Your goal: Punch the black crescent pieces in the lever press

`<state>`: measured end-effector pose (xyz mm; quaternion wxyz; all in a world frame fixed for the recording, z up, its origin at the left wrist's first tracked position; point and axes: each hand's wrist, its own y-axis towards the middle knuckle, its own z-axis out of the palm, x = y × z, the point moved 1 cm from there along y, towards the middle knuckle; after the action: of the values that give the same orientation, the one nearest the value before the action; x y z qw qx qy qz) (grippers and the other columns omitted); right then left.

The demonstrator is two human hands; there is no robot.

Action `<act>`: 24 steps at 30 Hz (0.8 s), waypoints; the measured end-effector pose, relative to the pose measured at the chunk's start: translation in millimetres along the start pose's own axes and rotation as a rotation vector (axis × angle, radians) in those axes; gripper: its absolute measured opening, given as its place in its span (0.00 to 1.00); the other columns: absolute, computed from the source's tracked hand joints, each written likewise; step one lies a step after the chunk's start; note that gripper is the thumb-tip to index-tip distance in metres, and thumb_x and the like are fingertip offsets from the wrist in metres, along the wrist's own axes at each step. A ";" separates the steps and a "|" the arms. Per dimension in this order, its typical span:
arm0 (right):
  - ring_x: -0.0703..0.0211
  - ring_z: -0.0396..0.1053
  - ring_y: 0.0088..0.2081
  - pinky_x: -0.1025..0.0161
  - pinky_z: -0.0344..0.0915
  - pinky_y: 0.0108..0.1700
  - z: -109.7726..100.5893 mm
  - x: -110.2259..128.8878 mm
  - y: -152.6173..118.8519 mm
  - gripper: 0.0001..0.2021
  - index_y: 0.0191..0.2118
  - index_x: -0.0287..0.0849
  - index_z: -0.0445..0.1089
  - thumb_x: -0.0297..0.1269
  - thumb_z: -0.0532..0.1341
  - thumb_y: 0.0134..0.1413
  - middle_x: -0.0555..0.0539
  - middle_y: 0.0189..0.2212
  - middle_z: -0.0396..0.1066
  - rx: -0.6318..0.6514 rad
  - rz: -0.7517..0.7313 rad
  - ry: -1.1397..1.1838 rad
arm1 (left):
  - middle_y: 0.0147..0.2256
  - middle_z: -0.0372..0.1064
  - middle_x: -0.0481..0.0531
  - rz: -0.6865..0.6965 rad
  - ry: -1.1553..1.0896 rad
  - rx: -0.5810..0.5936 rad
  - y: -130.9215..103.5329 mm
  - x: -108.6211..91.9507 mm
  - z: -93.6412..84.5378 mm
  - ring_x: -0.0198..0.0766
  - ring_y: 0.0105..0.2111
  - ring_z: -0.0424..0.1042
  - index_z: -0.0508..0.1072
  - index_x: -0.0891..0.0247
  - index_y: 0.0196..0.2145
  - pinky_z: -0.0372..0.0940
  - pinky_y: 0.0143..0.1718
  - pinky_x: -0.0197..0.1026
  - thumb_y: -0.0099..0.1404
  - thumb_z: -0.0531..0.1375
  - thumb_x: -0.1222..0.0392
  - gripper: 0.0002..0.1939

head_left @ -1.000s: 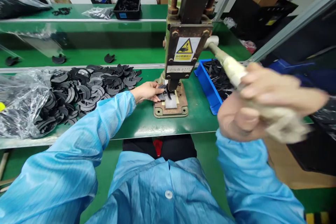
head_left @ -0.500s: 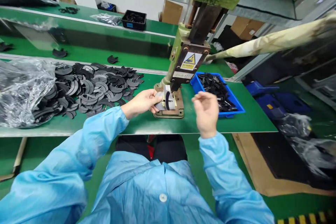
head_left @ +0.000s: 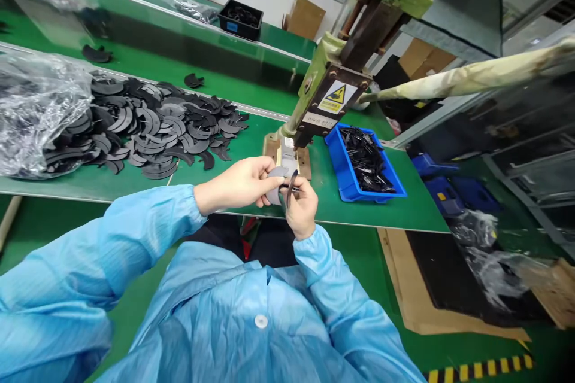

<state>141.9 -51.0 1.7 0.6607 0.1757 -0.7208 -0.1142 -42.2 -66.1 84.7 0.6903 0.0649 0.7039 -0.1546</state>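
Observation:
My left hand (head_left: 249, 182) is closed on a dark grey curved plastic piece (head_left: 275, 194), just in front of the press. Against that piece, my right hand (head_left: 302, 206) pinches a curved black strip (head_left: 291, 184) that stands up between its fingers. The two hands nearly touch, and their fingers hide part of both pieces. Behind them the green hand press (head_left: 309, 96) leans over its base, with a light metal fixture (head_left: 287, 157) under the ram.
Left on the green bench (head_left: 233, 176) lies a heap of curved black pieces (head_left: 166, 125), partly under a clear plastic bag (head_left: 40, 114). A blue bin (head_left: 363, 164) of small black parts stands to the right. The press's long lever (head_left: 467, 75) reaches out right.
My right hand has moved left from beside the blue bin to meet my left hand. The curved pieces have come off the fixture towards me. The camera view has shifted.

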 end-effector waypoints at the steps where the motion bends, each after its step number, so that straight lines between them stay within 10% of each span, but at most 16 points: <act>1: 0.60 0.77 0.38 0.62 0.77 0.40 0.4 1.3 -2.3 0.20 0.43 0.45 0.73 0.58 0.68 0.62 0.47 0.38 0.79 0.000 -0.008 -0.008 | 0.24 0.76 0.50 -0.004 0.004 0.003 -1.4 -2.0 0.9 0.35 0.22 0.76 0.69 0.62 0.34 0.71 0.21 0.33 0.68 0.72 0.45 0.21; 18: 0.56 0.80 0.44 0.55 0.78 0.51 -25.5 20.7 7.3 0.09 0.48 0.48 0.77 0.43 0.66 0.66 0.46 0.42 0.83 0.189 -0.262 -0.323 | 0.24 0.74 0.50 -0.077 0.096 0.046 9.3 2.6 -17.8 0.35 0.20 0.73 0.69 0.60 0.35 0.68 0.21 0.35 0.67 0.72 0.38 0.25; 24: 0.56 0.81 0.47 0.55 0.78 0.52 -28.1 16.3 5.5 0.09 0.51 0.49 0.76 0.38 0.63 0.68 0.45 0.45 0.83 0.195 -0.356 -0.339 | 0.39 0.74 0.52 0.331 0.539 -0.310 -2.0 -5.5 -14.7 0.40 0.39 0.73 0.77 0.59 0.40 0.69 0.40 0.41 0.70 0.68 0.45 0.14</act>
<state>168.2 -50.7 21.5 0.4800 0.3410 -0.7864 -0.1866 -56.5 -62.7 90.4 0.4971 0.1113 0.8557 0.0907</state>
